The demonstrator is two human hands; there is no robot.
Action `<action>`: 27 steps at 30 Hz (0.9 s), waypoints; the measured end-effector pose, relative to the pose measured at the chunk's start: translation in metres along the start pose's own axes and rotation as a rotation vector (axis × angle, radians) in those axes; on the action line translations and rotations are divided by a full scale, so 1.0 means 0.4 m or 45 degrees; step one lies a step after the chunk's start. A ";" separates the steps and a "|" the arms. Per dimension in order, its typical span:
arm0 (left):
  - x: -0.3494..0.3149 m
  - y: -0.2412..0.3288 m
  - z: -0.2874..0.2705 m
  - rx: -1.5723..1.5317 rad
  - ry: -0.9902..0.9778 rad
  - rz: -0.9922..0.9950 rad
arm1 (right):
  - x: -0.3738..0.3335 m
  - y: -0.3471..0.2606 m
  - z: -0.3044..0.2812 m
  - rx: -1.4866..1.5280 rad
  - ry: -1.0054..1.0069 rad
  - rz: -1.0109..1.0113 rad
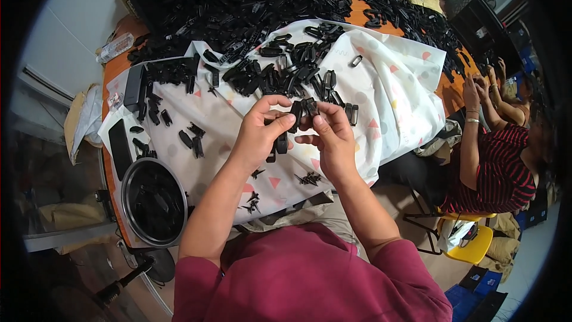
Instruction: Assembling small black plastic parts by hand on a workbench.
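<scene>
Head view: left hand (262,128) and right hand (328,137) both pinched shut on one small black plastic part (302,108), held at centre above the patterned cloth (393,101). Progress looks early: big pile of black parts (286,71) at 12 o'clock untouched, round metal bowl (154,201) at 8 o'clock holds some. Co-worker (494,167) at 3 o'clock. Nothing blocks the hands.

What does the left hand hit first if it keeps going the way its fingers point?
Probably the small black plastic part pinched between both hands; the left hand points right and up at it. Just behind is the right hand. Depth is hard to judge.
</scene>
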State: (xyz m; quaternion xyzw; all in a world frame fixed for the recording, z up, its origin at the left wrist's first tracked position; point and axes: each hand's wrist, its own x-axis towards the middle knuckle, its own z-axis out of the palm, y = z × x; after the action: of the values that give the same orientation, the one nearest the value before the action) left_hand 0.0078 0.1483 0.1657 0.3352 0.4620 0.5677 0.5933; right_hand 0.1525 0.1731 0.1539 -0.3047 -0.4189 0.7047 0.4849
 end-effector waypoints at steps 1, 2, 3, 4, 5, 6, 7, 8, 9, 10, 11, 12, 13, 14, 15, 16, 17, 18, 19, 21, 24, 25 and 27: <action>-0.003 0.001 -0.004 0.021 0.013 0.013 | -0.005 0.008 0.007 0.026 0.045 -0.003; -0.006 0.002 -0.008 0.043 0.026 0.025 | -0.010 0.012 0.012 0.052 0.091 -0.005; -0.005 -0.005 -0.017 0.044 0.031 0.029 | -0.013 0.011 0.015 0.053 0.085 -0.004; -0.003 -0.011 -0.023 0.148 -0.031 0.054 | -0.018 0.006 0.017 0.090 0.109 0.042; -0.002 -0.013 -0.027 0.252 -0.093 0.079 | -0.020 0.002 0.017 0.126 0.133 0.088; -0.008 -0.009 -0.032 0.251 -0.092 0.079 | -0.017 0.000 0.012 0.167 0.150 0.142; -0.017 0.015 -0.024 0.241 -0.193 -0.009 | -0.016 -0.005 0.003 0.166 0.155 0.139; -0.023 0.026 -0.019 0.231 -0.295 -0.097 | -0.015 -0.010 -0.005 0.231 0.164 0.189; -0.025 0.020 -0.019 0.229 -0.301 -0.099 | -0.015 -0.013 -0.011 0.296 0.175 0.239; -0.034 0.014 -0.025 0.347 -0.283 -0.049 | -0.017 -0.015 -0.006 0.344 0.150 0.231; -0.039 0.007 -0.029 0.465 -0.265 0.000 | -0.021 -0.021 0.000 0.346 0.147 0.233; -0.032 -0.016 -0.033 0.413 -0.230 0.153 | -0.028 -0.031 0.008 0.285 0.092 0.248; -0.031 -0.022 -0.038 0.413 -0.229 0.153 | -0.032 -0.044 0.017 0.222 0.038 0.260; -0.033 -0.025 -0.044 0.529 -0.229 0.238 | -0.035 -0.058 0.027 0.149 0.057 0.221; -0.036 -0.026 -0.048 0.644 -0.228 0.322 | -0.037 -0.063 0.022 0.149 0.055 0.223; -0.039 -0.026 -0.047 0.808 -0.255 0.495 | -0.040 -0.070 0.006 -0.008 -0.040 0.180; -0.043 -0.021 -0.043 0.806 -0.256 0.494 | -0.043 -0.076 -0.006 -0.165 -0.136 0.137; -0.048 -0.013 -0.036 0.840 -0.247 0.475 | -0.045 -0.082 -0.008 -0.221 -0.138 0.153; -0.054 -0.001 -0.028 0.874 -0.241 0.457 | -0.045 -0.086 -0.014 -0.222 -0.136 0.153; -0.066 0.012 -0.012 0.834 -0.222 0.324 | -0.044 -0.088 -0.024 -0.287 -0.169 0.309; -0.081 0.007 -0.008 0.837 -0.075 0.470 | -0.046 -0.085 -0.029 -0.242 -0.141 0.356; -0.081 0.003 -0.009 0.844 -0.050 0.465 | -0.046 -0.088 -0.031 -0.248 -0.115 0.408; -0.088 0.005 -0.004 0.850 -0.025 0.459 | -0.045 -0.099 -0.034 -0.240 -0.111 0.504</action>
State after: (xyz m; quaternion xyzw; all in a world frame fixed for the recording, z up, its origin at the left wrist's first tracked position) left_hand 0.0080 0.1137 0.1727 0.5915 0.5493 0.4779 0.3465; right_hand 0.1871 0.1672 0.1833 -0.3941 -0.4356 0.7563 0.2880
